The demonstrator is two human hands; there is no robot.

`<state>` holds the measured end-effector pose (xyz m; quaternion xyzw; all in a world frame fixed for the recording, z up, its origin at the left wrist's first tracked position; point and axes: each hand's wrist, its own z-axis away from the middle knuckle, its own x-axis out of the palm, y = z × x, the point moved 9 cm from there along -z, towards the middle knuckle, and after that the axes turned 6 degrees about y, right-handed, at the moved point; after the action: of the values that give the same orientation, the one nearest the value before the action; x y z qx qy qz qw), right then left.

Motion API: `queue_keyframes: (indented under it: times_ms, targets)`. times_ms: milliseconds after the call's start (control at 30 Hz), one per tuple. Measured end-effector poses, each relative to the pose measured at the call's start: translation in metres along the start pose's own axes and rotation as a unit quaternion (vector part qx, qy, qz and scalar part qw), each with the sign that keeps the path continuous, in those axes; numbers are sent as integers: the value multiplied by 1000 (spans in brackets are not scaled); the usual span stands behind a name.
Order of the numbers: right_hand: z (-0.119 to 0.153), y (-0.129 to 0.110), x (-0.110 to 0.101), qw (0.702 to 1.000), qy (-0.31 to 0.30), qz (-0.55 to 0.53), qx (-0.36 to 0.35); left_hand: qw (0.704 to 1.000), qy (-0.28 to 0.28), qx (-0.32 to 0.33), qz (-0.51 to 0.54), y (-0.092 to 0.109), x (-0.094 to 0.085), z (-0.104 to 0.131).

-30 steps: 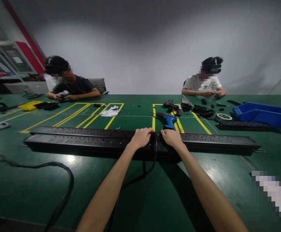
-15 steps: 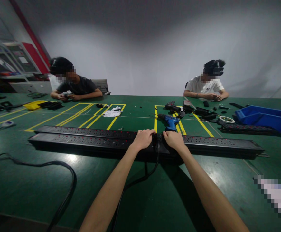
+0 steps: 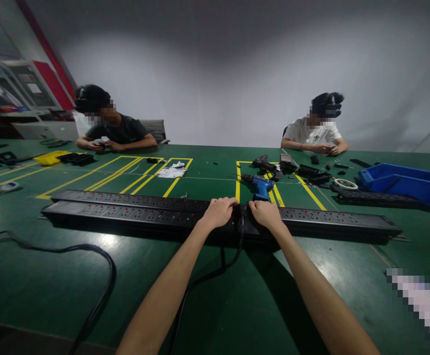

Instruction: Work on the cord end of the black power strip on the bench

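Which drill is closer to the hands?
The blue drill, lying just beyond the right hand; the dark drill with red bits lies farther back.

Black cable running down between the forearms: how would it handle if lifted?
Likely bendy but not limp: the black cable holds broad, smooth curves. Lifting would probably tug the plug between the left hand and right hand, since the cable runs straight into it.

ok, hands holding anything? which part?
Left hand and right hand are on black power strips, mid-length, either side of the cable; whether they grip cannot be told.
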<state>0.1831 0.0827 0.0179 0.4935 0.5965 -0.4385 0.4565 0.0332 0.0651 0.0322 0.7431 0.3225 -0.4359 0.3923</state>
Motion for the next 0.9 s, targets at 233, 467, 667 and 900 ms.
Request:
queue_keyframes:
  times_ms: [233,467,667,900]
  targets:
    - [3,-1,-2,1000,6,7,-1,1000,1,-6,-14,-3,2,-1]
    - [1,1,1,1000,4,-3,0,1000,9,-7,-27,-2,3,-2]
    - [-2,3,4,999,29,-8,-11,999,8,-5,-37,0,3,-3]
    - [-3,5,2,998,55,-24,-15,999,5,-11,-41,-1,3,-3]
